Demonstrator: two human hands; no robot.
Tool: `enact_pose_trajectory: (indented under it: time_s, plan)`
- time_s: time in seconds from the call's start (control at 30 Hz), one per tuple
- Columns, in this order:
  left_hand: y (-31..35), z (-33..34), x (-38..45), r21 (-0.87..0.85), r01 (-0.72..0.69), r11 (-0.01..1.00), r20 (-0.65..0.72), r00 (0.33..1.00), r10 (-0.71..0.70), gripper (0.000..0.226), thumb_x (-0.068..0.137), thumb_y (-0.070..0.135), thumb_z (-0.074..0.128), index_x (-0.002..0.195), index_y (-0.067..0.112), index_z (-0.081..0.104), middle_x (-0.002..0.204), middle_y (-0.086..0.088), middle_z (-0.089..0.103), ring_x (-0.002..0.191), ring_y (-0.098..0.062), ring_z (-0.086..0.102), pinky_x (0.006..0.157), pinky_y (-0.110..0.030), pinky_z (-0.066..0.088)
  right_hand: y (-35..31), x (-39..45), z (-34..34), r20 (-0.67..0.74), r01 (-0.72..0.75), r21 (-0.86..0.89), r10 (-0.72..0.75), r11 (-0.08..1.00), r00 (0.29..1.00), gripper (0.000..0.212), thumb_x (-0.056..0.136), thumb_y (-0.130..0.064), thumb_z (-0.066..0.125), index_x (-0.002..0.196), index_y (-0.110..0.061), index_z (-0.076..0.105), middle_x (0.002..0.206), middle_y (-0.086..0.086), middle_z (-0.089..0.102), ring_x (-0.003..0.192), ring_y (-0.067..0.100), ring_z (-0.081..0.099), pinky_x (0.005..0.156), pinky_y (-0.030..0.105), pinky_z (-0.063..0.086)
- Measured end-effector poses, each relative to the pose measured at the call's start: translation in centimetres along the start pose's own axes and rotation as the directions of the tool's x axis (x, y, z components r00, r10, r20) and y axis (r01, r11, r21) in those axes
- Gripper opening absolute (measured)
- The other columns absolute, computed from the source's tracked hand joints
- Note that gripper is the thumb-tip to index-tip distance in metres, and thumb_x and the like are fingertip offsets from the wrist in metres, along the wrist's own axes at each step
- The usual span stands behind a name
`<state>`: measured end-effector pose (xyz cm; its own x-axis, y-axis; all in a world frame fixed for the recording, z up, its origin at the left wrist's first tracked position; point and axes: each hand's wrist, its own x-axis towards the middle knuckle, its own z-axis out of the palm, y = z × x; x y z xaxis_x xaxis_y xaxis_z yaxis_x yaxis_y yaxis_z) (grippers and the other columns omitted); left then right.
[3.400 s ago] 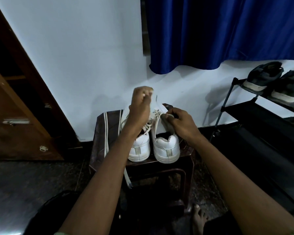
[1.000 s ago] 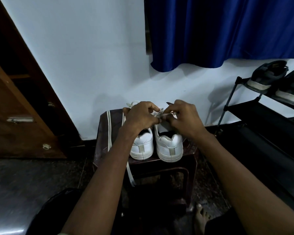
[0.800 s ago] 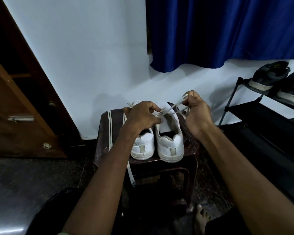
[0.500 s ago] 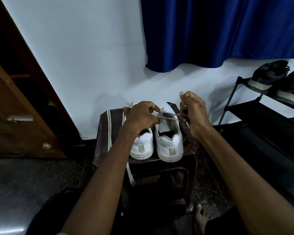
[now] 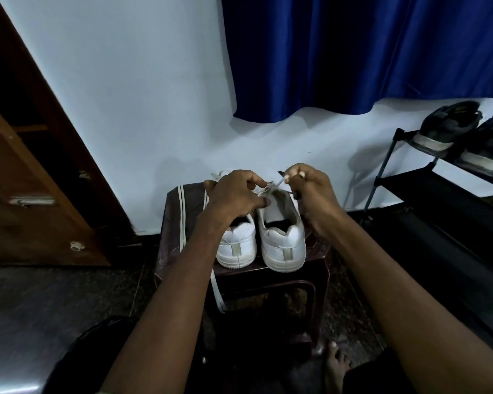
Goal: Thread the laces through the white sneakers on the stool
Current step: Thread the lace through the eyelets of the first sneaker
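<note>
Left hand and right hand each pinching one lace stretched taut between them, right-hand white sneaker directly beneath the grip, its pair just left, both on dark stool, heels toward camera.

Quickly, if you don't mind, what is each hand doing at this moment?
Left hand: closed, pinching the lace above the right sneaker.
Right hand: closed, pinching the same lace, pulling it up and to the right.
</note>
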<state>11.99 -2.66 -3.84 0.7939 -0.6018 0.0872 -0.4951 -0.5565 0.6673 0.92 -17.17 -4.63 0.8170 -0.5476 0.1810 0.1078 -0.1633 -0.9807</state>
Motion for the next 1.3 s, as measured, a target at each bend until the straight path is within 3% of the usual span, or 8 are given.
enact_pose_trajectory:
  time_s: [0.13,0.2,0.3,0.5,0.67,0.77,1.0,1.3]
  plan:
    - [-0.3,0.0,0.1,-0.009,-0.005,1.0,-0.017,1.0,0.004,0.033,0.053,0.055,0.081,0.082,0.047,0.067,0.089,0.019,0.07,0.09,-0.006,0.066,0.104,-0.055,0.045,0.2,1.3,-0.6,-0.004,-0.199,0.628,0.259,0.753,0.966,0.028,0.101,-0.007,0.047,0.077,-0.016,0.057,0.089,0.01,0.071,0.091,0.029,0.063,0.089,0.042,0.052]
    - [-0.3,0.0,0.1,0.006,-0.008,1.0,-0.025,1.0,0.008,0.031,0.057,0.052,0.083,0.083,0.046,0.067,0.089,0.019,0.069,0.093,-0.005,0.065,0.106,-0.053,0.042,0.4,1.7,-1.0,-0.005,-0.213,0.703,0.304,0.679,0.953,0.022,0.099,-0.013,0.047,0.078,-0.015,0.053,0.075,0.013,0.06,0.08,0.029,0.059,0.08,0.043,0.055]
    - [-0.1,-0.1,-0.1,0.027,-0.019,0.999,-0.046,0.999,0.02,0.028,0.064,0.047,0.086,0.084,0.045,0.067,0.089,0.021,0.068,0.095,-0.001,0.063,0.108,-0.05,0.038,0.4,1.3,-1.5,-0.137,-0.224,0.366,0.29,0.903,0.947,0.03,0.102,-0.025,0.053,0.074,-0.021,0.046,0.059,-0.002,0.038,0.053,0.017,0.035,0.051,0.027,0.027]
    - [-0.1,0.8,0.2,-0.02,-0.042,0.999,-0.096,0.995,0.04,0.023,0.055,0.052,0.074,0.076,0.046,0.067,0.082,0.021,0.074,0.089,0.001,0.07,0.102,-0.05,0.049,1.4,0.6,-1.4,-0.101,-0.089,-0.262,0.065,0.961,0.993,0.036,0.088,-0.048,0.073,0.094,-0.014,0.064,0.094,-0.003,0.069,0.084,0.014,0.062,0.075,0.033,0.048]
    - [0.6,2.0,0.0,0.105,-0.033,0.994,-0.197,0.979,0.053,0.023,0.076,0.031,0.074,0.099,0.035,0.071,0.085,0.019,0.076,0.098,0.0,0.068,0.092,-0.03,0.02,1.2,-0.2,0.2,0.095,-0.02,-0.396,0.062,0.918,0.994,0.06,0.07,-0.061,0.068,0.117,-0.025,0.06,0.112,-0.007,0.065,0.1,0.01,0.063,0.086,0.036,0.051]
    - [1.2,2.1,-0.5,0.155,-0.041,0.987,-0.202,0.977,0.072,0.031,0.08,0.027,0.073,0.109,0.033,0.068,0.092,0.016,0.076,0.101,-0.003,0.067,0.081,-0.029,0.013,1.9,-0.2,0.4,0.075,0.06,-0.503,-0.026,0.862,0.997,0.045,0.077,-0.04,0.067,0.12,-0.03,0.057,0.104,-0.014,0.066,0.095,0.01,0.064,0.098,0.048,0.046]
    - [0.5,1.5,-0.2,0.025,0.01,1.0,-0.147,0.989,-0.007,0.029,0.081,0.024,0.069,0.108,0.033,0.068,0.075,0.025,0.069,0.106,-0.005,0.067,0.109,-0.045,0.034,2.5,1.1,-0.2,-0.039,-0.002,-0.367,-0.014,0.93,0.999,0.035,0.078,-0.019,0.064,0.104,-0.042,0.069,0.088,-0.009,0.072,0.089,0.016,0.067,0.084,0.046,0.056]
    - [0.3,1.7,-0.3,-0.091,-0.01,0.996,-0.115,0.993,-0.001,0.033,0.064,0.042,0.063,0.098,0.045,0.063,0.079,0.021,0.072,0.094,-0.005,0.071,0.102,-0.054,0.049,2.4,1.8,0.6,0.208,0.302,-0.776,-0.228,0.554,0.951,0.021,0.089,-0.02,0.068,0.107,-0.029,0.068,0.108,-0.001,0.057,0.089,0.022,0.059,0.07,0.034,0.042]
